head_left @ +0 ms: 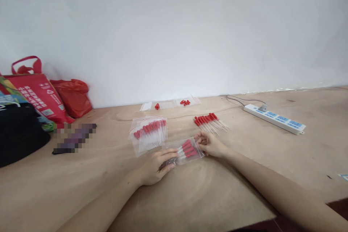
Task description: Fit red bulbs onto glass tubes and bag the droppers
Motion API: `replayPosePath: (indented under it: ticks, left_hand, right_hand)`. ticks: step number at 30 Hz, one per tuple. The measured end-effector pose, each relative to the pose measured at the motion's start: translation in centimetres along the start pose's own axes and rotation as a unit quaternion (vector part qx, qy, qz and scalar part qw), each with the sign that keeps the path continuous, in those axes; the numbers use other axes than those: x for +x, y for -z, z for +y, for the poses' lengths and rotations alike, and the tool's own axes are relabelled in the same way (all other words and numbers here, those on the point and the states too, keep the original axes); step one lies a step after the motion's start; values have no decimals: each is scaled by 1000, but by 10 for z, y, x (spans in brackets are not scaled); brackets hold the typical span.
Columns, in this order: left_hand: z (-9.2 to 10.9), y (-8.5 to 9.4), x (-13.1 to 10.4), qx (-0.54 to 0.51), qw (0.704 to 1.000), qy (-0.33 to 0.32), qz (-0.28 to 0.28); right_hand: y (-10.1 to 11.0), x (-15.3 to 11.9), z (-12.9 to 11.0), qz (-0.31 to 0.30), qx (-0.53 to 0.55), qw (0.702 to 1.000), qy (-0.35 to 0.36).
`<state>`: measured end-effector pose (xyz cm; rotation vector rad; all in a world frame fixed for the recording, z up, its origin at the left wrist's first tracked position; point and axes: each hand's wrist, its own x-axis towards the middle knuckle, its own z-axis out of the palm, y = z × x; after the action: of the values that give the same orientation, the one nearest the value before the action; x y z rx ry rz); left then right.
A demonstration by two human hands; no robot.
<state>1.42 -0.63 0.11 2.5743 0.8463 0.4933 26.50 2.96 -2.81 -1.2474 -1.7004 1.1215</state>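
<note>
Low over the wooden table, both hands hold a clear zip bag with several red-tipped thin sticks inside. My left hand grips its left end, thumb below and fingers above. At the right end, the bag's edge is pinched by my right hand. Beyond the left hand lies a stack of zip bags, also filled with red-tipped sticks. A row of loose red-tipped sticks rests just past my right hand, red ends pointing away to the left.
Small red pieces lie on clear bags near the wall. A white power strip with a plugged-in cord sits at the right. To the left are a blurred-out phone-like object, a black hat-like item, a red carrier bag and a red plastic bag.
</note>
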Motion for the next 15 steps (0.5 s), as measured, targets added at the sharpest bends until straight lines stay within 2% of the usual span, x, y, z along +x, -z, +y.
replayPosePath:
  ticks: [2,5,8,11,15]
  left_hand:
    - [0,0,0,7,1000,-9,3]
    - [0,0,0,23,999,-39,20]
    - [-1,1,0,48,997,-53,30]
    - [-1,1,-1,65,996,-56,26]
    - [0,3,-1,77,995,-54,13]
  right_hand:
    - [9,2,-1,69,-108,991,34]
    - [23,9,-5,147,-283,946,62]
    - [28,21,-12,158,-386,908,29]
    - [24,36,-22,161,-449,877,-53]
    - [18,54,-30,139,-466,862,-139]
